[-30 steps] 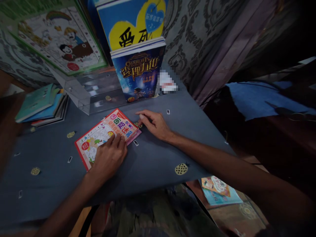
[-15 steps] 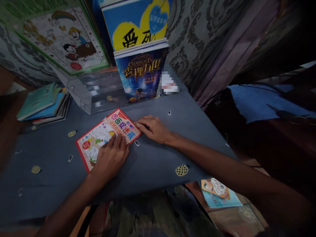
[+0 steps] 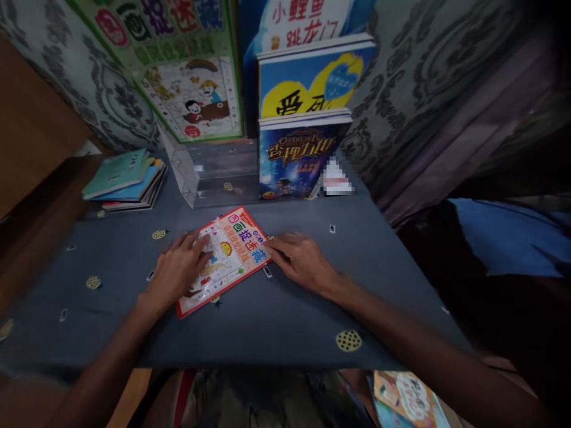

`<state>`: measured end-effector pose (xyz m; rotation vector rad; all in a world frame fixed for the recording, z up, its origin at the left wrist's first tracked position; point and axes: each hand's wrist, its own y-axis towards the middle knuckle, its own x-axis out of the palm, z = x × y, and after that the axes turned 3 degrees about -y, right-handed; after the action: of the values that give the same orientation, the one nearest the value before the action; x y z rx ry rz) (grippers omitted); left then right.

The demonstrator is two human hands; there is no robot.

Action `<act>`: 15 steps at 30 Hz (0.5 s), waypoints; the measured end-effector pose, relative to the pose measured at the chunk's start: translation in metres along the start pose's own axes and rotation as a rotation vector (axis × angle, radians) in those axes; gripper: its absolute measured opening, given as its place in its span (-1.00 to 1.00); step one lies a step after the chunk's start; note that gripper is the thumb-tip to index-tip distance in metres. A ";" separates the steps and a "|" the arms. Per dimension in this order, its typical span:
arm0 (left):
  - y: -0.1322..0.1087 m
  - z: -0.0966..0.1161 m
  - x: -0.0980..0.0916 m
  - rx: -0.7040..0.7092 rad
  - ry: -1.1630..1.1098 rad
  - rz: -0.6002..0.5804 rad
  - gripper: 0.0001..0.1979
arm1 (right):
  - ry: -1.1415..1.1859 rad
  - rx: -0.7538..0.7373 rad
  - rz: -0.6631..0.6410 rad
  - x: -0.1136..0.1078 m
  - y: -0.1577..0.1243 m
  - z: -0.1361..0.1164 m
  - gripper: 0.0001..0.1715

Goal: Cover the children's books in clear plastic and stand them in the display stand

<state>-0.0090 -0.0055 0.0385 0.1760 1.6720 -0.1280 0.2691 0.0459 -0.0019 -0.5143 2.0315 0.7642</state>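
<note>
A thin red-bordered picture book point(image 3: 232, 246) lies at a slant on the grey tablecloth, its cover up with colourful Chinese lettering and a line drawing. Across its left part rests my left hand point(image 3: 176, 264), fingers apart and lying on the cover. My right hand point(image 3: 306, 261) is at the book's right corner, thumb and fingers closed on that corner; the fingertips' underside is hidden. Just behind the book stands a clear plastic book rack point(image 3: 223, 193).
The rack holds upright books: a dark blue one point(image 3: 298, 163), a blue and yellow one point(image 3: 312, 77) and a large green-edged one point(image 3: 191, 101). Several stacked books point(image 3: 122, 178) lie at the left. More books point(image 3: 405, 398) sit below the table's front edge at right.
My left hand has slid from the middle of the cover to its left side, uncovering more of the drawing. My right hand stays at the right corner. The view has shifted.
</note>
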 end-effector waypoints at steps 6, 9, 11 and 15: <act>-0.002 0.007 -0.012 -0.081 0.051 -0.067 -0.65 | -0.049 -0.009 -0.073 -0.007 0.012 -0.007 -0.70; -0.003 0.003 -0.009 -0.071 0.030 -0.048 -0.65 | -0.161 -0.030 -0.081 -0.010 0.007 -0.018 -0.71; -0.004 0.000 -0.005 -0.061 0.010 -0.022 -0.65 | -0.208 -0.037 -0.090 -0.010 0.002 -0.023 -0.73; -0.005 -0.004 0.001 -0.060 -0.011 -0.014 -0.65 | -0.178 0.005 -0.110 -0.007 -0.005 -0.028 -0.71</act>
<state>-0.0142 -0.0096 0.0383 0.1187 1.6638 -0.0890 0.2594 0.0240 0.0147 -0.5313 1.8251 0.7122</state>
